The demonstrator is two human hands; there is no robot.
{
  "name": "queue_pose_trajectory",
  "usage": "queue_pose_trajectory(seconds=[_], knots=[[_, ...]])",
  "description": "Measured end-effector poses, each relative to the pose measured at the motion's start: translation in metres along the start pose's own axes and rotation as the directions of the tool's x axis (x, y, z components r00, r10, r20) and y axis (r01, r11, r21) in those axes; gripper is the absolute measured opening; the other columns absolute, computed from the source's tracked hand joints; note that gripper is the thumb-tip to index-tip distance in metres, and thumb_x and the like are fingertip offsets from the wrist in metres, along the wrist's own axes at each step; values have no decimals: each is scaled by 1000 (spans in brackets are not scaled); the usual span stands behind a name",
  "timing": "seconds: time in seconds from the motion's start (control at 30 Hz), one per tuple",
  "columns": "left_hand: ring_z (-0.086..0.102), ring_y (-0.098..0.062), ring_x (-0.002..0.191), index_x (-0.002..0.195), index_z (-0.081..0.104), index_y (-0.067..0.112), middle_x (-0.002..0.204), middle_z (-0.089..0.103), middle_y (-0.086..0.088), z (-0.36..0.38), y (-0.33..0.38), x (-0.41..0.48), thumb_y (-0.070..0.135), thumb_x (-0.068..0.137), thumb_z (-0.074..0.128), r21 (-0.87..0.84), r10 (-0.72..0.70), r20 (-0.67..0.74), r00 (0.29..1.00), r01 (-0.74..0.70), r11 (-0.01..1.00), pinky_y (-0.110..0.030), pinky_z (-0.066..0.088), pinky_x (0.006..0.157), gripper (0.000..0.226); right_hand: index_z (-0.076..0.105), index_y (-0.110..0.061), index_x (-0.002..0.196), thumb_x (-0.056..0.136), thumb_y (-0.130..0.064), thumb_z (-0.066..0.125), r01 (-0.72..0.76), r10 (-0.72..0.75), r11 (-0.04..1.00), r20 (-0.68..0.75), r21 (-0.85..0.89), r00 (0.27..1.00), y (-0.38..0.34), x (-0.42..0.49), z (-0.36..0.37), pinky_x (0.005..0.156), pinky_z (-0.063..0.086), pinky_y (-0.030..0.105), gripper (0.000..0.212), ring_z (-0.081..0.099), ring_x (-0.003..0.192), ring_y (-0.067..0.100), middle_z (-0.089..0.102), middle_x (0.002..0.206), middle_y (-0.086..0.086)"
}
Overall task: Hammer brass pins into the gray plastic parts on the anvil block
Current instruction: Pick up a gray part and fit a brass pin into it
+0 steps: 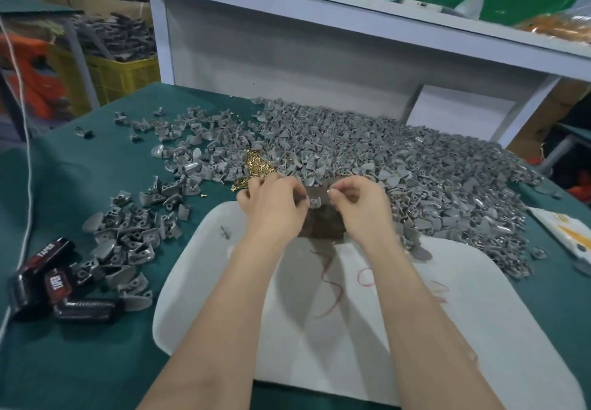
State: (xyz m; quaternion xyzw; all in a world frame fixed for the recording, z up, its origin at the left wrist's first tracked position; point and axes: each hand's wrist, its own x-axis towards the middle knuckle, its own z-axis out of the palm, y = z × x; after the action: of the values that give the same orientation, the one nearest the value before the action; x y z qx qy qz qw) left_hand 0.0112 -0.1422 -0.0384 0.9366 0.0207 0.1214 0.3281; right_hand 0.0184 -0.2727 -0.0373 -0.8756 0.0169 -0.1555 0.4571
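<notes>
Where the dark brown anvil block (323, 222) sits at the far edge of a white sheet (351, 329) marked in red, 2 hands meet above it. The left hand (275, 206), fingers curled, pinches 1 small gray plastic part (315, 202) on the block. The right hand (359, 205), just right of it, presses thumb to forefinger; what it holds cannot be told. Gold brass pins (256, 166) lie beyond the left hand, beside a heap of gray parts (399, 160) on the green surface (80, 361).
</notes>
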Motion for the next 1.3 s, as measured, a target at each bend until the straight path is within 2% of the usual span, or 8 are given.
queue_pose_trajectory(seconds=[0.1, 0.17, 0.3, 0.5, 0.67, 0.93, 1.3], knots=[[36, -26, 119, 95, 66, 33, 116, 56, 5, 0, 1, 0, 33, 90, 61, 4, 9, -3, 1000, -9, 1000, -37, 23, 94, 8, 66, -16, 87, 87, -11, 62, 131, -125, 972, 46, -194, 991, -3, -4, 4, 84, 45, 27, 7, 59, 85, 18, 64, 93, 4], [36, -26, 119, 94, 67, 32, 115, 57, 5, 0, 1, 0, 31, 90, 60, 10, 9, -1, 1000, -9, 1000, -37, 23, 95, 8, 68, -12, 91, 87, -11, 61, 205, -185, 932, 95, -298, 978, -6, -4, 7, 88, 43, 34, 8, 58, 89, 23, 60, 98, 7], [35, -26, 119, 94, 68, 31, 115, 57, 5, 0, 0, 0, 31, 90, 60, 1, 16, 2, 1000, -16, 1000, -35, 22, 94, 9, 66, -10, 95, 90, -13, 56, 258, -200, 850, 173, -459, 964, -15, -1, 8, 87, 43, 39, 11, 56, 94, 28, 57, 103, 9], [34, -26, 121, 98, 68, 30, 118, 58, 5, 2, -1, 1, 29, 91, 58, 9, 23, 7, 1000, -23, 1000, -34, 23, 93, 12, 63, -13, 94, 91, -12, 54, 274, -171, 785, 231, -556, 958, -25, 1, 11, 86, 41, 34, 10, 54, 98, 26, 56, 106, 7], [34, -25, 121, 101, 68, 29, 121, 57, 6, 2, -1, 1, 29, 92, 57, 12, 26, 4, 1000, -26, 1000, -34, 23, 94, 14, 63, -12, 94, 91, -11, 54, 258, -161, 788, 218, -559, 963, -24, 3, 11, 82, 40, 31, 10, 56, 95, 25, 56, 105, 7], [34, -25, 121, 97, 69, 29, 119, 58, 6, 2, 1, 1, 25, 92, 57, 15, 17, -2, 1000, -17, 1000, -34, 23, 92, 14, 62, -11, 92, 90, -10, 54, 323, -220, 721, 241, -613, 945, -24, 1, 11, 80, 42, 35, 9, 55, 95, 26, 57, 104, 7], [36, -26, 118, 94, 70, 29, 113, 59, 5, 3, 0, 2, 20, 90, 57, 36, 28, -10, 1000, -27, 999, -32, 21, 84, 16, 62, -10, 101, 90, -7, 52, 373, -239, 584, 287, -721, 928, -37, 2, 11, 66, 37, 27, 16, 60, 98, 26, 59, 105, 10]])
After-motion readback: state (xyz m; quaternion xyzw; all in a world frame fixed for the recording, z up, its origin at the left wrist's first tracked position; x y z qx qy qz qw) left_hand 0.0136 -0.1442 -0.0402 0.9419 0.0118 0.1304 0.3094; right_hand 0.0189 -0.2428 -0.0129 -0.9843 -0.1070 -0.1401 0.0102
